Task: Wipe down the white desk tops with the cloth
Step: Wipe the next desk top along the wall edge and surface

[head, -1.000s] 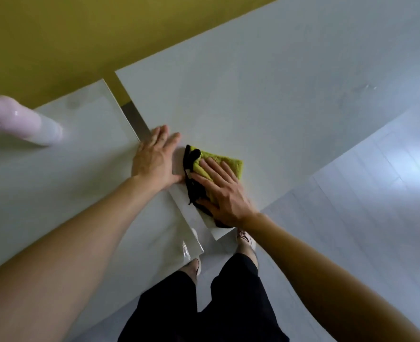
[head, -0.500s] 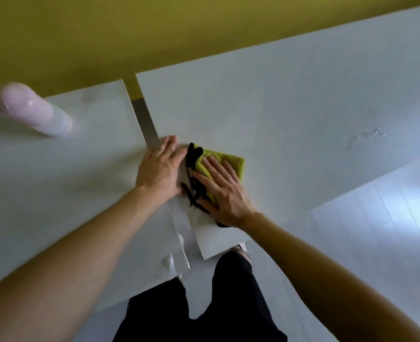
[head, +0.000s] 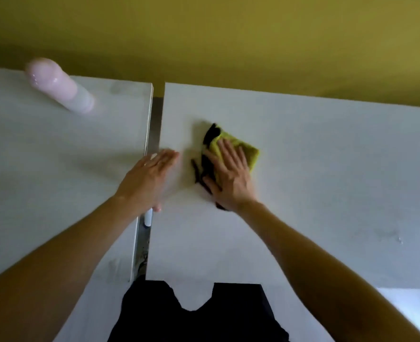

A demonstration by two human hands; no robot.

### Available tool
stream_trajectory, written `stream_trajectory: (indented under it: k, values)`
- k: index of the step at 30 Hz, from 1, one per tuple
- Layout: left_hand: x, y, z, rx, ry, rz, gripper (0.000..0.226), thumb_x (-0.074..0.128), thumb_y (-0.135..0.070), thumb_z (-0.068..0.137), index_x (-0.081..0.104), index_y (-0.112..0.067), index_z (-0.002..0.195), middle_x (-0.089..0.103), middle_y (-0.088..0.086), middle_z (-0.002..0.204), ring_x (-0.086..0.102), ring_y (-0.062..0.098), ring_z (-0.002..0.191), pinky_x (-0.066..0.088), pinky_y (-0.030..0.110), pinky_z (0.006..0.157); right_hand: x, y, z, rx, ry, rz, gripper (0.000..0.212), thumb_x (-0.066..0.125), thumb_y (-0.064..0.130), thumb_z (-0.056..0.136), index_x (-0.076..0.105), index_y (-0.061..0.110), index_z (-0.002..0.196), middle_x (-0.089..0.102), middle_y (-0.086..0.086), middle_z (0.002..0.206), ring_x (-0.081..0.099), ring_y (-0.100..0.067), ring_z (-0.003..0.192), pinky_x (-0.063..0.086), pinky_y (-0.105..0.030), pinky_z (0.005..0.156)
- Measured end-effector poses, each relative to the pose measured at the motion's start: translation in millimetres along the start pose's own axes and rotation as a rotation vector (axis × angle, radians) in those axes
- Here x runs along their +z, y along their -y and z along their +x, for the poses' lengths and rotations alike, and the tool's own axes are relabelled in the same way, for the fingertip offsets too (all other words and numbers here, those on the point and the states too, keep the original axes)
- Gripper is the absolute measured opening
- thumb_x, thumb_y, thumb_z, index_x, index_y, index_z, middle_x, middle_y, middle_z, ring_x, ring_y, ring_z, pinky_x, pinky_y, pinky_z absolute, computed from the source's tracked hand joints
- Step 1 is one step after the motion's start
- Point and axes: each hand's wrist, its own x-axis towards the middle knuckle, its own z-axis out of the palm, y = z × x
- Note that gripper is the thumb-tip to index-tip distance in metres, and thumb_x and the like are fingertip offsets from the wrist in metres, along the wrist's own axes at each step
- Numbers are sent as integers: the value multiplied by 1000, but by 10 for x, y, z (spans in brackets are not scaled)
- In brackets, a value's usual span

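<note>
A folded yellow-green cloth [head: 247, 150] with black edging lies flat on the right white desk top [head: 327, 169]. My right hand [head: 230, 180] presses on it with straight, spread fingers. My left hand [head: 148, 178] lies flat with straight fingers across the gap between the two desks, fingertips on the right desk's left edge. The left white desk top [head: 56, 156] sits beside it.
A pale pink bottle [head: 59, 85] stands near the far edge of the left desk. A narrow gap [head: 154, 129] with a metal strip separates the desks. A yellow wall [head: 228, 40] runs behind them. My dark-clothed legs [head: 199, 317] are at the near edge.
The view has swung to face the desks squarely. My right hand has slid the cloth farther onto the right desk, away from my left hand, which stays over the gap.
</note>
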Motion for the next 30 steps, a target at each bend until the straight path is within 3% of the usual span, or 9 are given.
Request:
stream_trajectory:
  k: [3,5,9,13,16,19,23,27,30]
  values:
    - [-2,-39,-5,-58,8,56,172,104,-55,49,-10,-15,171,-10,10,181,3,28,168,16,40,136,20,1,-207,-488,273,-2,72,60,56,106,41,24,168,24,-9,179,13,-33,168,13,-62,134]
    - [-42,-66,33,-130,42,31,172,106,-53,49,-9,-14,172,-19,11,179,5,29,168,19,39,135,-107,-432,69,-579,277,9,74,64,60,103,47,23,165,30,-9,177,19,-35,167,17,-61,134]
    - [-18,-12,64,-154,43,22,179,108,-52,41,-10,-20,172,-20,6,178,10,27,168,21,43,134,-452,-1311,887,-222,97,-71,77,63,67,99,51,25,162,31,-15,176,22,-41,165,23,-65,129]
    - [8,10,26,-175,13,111,177,104,-61,41,-7,-26,174,-14,5,181,11,28,168,19,50,134,-273,-917,838,-59,44,-54,77,62,62,99,46,24,165,28,-16,177,17,-39,167,15,-64,132]
    - [54,16,-61,-189,-65,124,175,106,-58,32,10,-22,174,1,9,182,19,31,166,27,54,131,-68,-236,190,-424,248,-11,80,60,64,101,41,24,168,24,-14,179,11,-37,168,13,-66,131]
    - [160,12,-266,-326,-145,11,167,106,-57,40,13,-20,174,11,16,180,23,40,164,33,61,126,-56,-281,237,-763,408,-81,80,52,73,102,35,33,169,18,-7,181,5,-33,169,5,-63,134]
    - [308,-68,-478,-668,-127,-227,144,95,-68,64,10,-24,172,9,15,181,13,39,166,27,64,128,-52,-527,1363,-513,216,-98,74,54,71,102,44,32,165,30,-8,177,19,-36,167,16,-65,131]
    - [547,-78,-577,-778,-167,-383,125,88,-72,68,23,-26,164,16,2,178,23,33,164,46,62,113,96,-269,1693,-176,106,-85,70,49,63,105,44,27,165,31,-10,177,18,-32,167,9,-63,134]
    - [572,-85,-609,-768,-177,-384,126,84,-76,69,17,-29,165,8,-1,180,19,29,166,44,61,113,193,240,903,-302,168,-53,68,50,58,108,39,26,168,29,-9,178,15,-31,168,8,-63,134]
